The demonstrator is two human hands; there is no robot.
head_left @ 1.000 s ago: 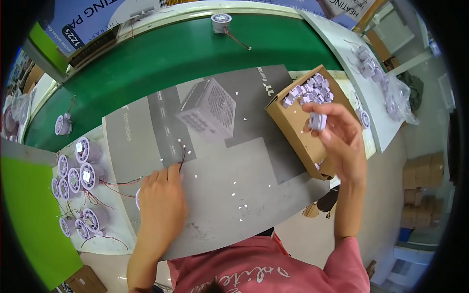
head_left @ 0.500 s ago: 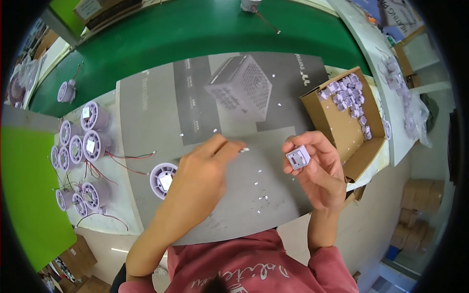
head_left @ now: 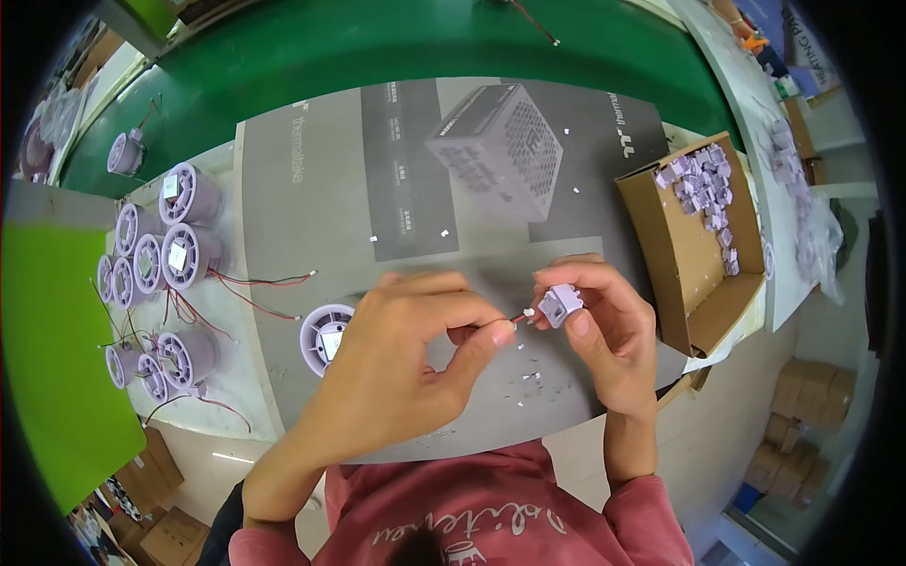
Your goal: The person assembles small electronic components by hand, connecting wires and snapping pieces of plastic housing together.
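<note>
Between the thumb and fingertips of my right hand (head_left: 609, 335) is a small lilac plastic housing (head_left: 561, 304), its hollow side turned toward my left hand. My left hand (head_left: 406, 344) pinches a thin red and black cable just behind its small white connector (head_left: 528, 313). The connector is close beside the housing; whether they touch I cannot tell. A round lilac fan unit (head_left: 327, 332) with a white label rests on the grey mat, partly hidden behind my left hand. Most of the cable is hidden by that hand.
Several lilac fan units (head_left: 189, 255) with trailing wires stand on the left. An open cardboard box (head_left: 675, 274) of small lilac parts stands at the right. Tiny white scraps dot the grey mat (head_left: 311, 208). A green surface (head_left: 377, 47) runs along the back.
My left hand has moved right, carrying the connector up to the housing. My right hand has turned the housing toward it. The view has shifted slightly.
</note>
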